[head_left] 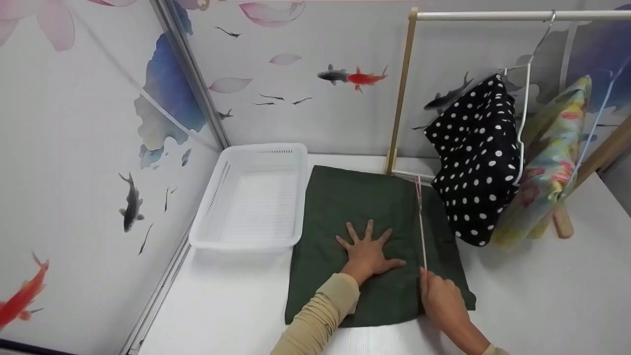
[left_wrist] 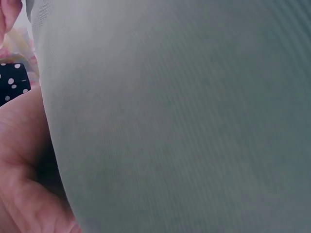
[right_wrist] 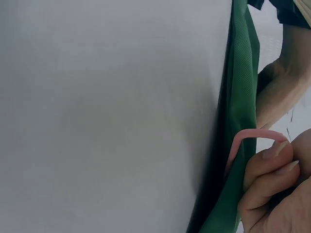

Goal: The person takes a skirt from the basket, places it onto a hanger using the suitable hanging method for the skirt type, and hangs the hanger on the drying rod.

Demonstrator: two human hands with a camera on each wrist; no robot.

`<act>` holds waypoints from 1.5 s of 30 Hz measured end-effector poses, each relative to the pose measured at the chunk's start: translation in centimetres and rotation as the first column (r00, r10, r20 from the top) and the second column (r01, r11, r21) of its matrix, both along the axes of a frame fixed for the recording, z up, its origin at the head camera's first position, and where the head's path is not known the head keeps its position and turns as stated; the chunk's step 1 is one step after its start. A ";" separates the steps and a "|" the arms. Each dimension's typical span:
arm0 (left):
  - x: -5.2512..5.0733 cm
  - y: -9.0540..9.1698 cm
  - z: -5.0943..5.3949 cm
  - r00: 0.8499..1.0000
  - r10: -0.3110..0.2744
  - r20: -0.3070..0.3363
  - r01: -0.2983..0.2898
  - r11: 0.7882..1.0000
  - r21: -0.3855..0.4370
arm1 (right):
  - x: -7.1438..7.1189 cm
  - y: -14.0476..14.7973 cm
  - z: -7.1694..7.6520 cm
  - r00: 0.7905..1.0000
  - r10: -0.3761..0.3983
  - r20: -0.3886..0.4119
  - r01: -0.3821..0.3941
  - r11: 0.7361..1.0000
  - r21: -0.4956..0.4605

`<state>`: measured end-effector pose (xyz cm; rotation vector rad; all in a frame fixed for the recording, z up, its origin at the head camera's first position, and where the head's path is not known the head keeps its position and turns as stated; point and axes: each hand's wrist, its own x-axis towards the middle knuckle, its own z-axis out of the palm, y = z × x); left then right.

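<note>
A dark green cloth (head_left: 345, 197) lies flattened on the white table. My left hand (head_left: 367, 255) rests on its middle with fingers spread wide. Near the cloth's right side, my right hand (head_left: 443, 298) grips a thin pink clothes hanger (head_left: 422, 231), seen nearly edge-on and pointing away from me. In the right wrist view, the fingers of the right hand (right_wrist: 272, 184) curl at the bent pink end of the hanger (right_wrist: 257, 132), whose other part goes behind the edge of the green cloth (right_wrist: 243, 73). A blurred grey-green surface (left_wrist: 170, 121) fills most of the left wrist view.
A white plastic basket (head_left: 251, 207) stands left of the cloth. At the right, a rack with a white rail (head_left: 473, 16) and wooden posts (head_left: 402, 93) carries a black polka-dot garment (head_left: 473, 162) and a yellow floral one (head_left: 557, 167) on hangers. Printed wall panels enclose the table.
</note>
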<state>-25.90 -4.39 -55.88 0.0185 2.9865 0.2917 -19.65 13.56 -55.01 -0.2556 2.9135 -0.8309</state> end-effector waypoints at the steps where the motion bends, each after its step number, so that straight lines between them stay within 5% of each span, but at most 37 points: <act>1: 0.0 0.1 0.0 1.000 0.003 -0.002 -0.003 1.000 0.002 | 0.0 -0.1 0.0 1.000 -0.009 0.014 0.009 1.000 -0.012; 6: 0.0 -0.3 0.4 0.999 0.008 -0.038 -0.006 0.997 0.073 | 0.2 0.1 -0.1 0.998 -0.040 0.050 0.039 0.999 0.017; 12: 0.0 -3.7 1.7 0.991 0.065 -0.116 -0.048 0.988 0.145 | 0.5 0.2 -0.8 0.993 -0.064 -0.103 0.072 0.994 0.078; 16: 0.0 -6.5 1.7 0.984 0.168 -0.056 -0.163 0.983 0.087 | 0.7 0.1 -0.9 0.993 -0.065 -0.097 0.071 0.995 0.063; 19: 0.2 -7.5 1.0 0.982 0.189 0.002 -0.188 0.980 0.067 | 1.1 -0.1 -0.9 0.997 -0.060 -0.056 0.063 0.997 0.049; 37: 0.6 -5.8 0.0 0.981 0.195 -0.016 -0.194 0.980 0.029 | 1.3 -1.3 -1.1 0.999 0.016 -0.038 -0.016 1.000 0.002; 45: 0.8 -5.0 0.0 0.980 0.195 -0.029 -0.195 0.981 0.026 | 0.5 -2.2 -1.1 0.995 0.007 -0.100 -0.012 0.999 -0.047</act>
